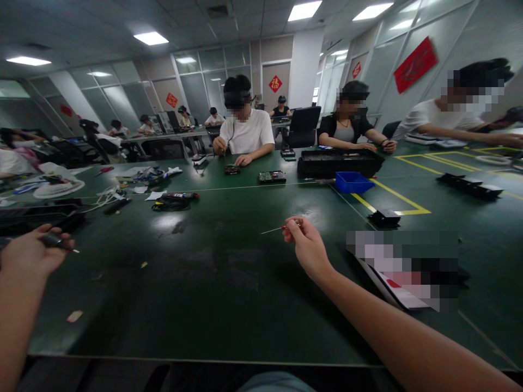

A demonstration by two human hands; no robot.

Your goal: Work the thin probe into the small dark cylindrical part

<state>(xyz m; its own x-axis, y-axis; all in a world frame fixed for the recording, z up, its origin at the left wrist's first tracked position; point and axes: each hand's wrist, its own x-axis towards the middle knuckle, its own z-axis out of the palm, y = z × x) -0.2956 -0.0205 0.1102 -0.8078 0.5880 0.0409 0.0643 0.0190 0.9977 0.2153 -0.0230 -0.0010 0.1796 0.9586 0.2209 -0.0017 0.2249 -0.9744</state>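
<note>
My right hand [304,245] is raised above the middle of the green table, its fingers closed around a thin screwdriver [272,231]. The slim metal shaft points left, and a bit of red shows at the fingers; most of the handle is hidden in my grip. At the left edge, my left hand [35,253] is closed on a dark grey cylinder [52,239] with a thin light tip pointing right. Its exact kind is unclear. The two hands are far apart, and neither held thing touches the table.
A black tray [41,215] lies beyond my left hand, near a coiled black cable [174,202]. Further off are a circuit board device [272,177], a blue bin [354,182] and a long black tray [339,163]. A blurred booklet [392,283] lies right. Several people sit opposite.
</note>
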